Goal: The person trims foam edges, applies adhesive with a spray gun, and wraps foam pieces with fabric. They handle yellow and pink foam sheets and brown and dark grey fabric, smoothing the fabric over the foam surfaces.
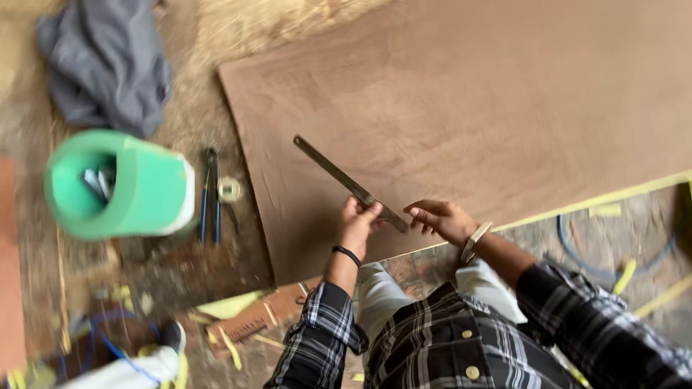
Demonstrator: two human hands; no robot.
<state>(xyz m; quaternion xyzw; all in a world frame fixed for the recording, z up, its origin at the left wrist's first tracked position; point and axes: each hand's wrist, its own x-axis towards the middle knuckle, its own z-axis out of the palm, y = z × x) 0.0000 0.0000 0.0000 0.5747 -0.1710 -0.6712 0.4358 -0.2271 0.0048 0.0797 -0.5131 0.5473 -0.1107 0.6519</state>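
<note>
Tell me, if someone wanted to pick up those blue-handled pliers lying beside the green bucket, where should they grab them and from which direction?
Probably by the two blue handles, from above. The pliers lie flat on the dusty floor, handles side by side toward the near end and the dark jaws pointing away. The green bucket crowds their left side, and a small tape roll sits on the right, so a downward reach closing on both handles looks easiest.

Your ruler (346, 181) looks like dull brushed metal, the board (490, 101) is matt smooth plywood, the bucket (144, 187) glossy green plastic, and the rag (101, 61) is soft grey cloth.
</note>
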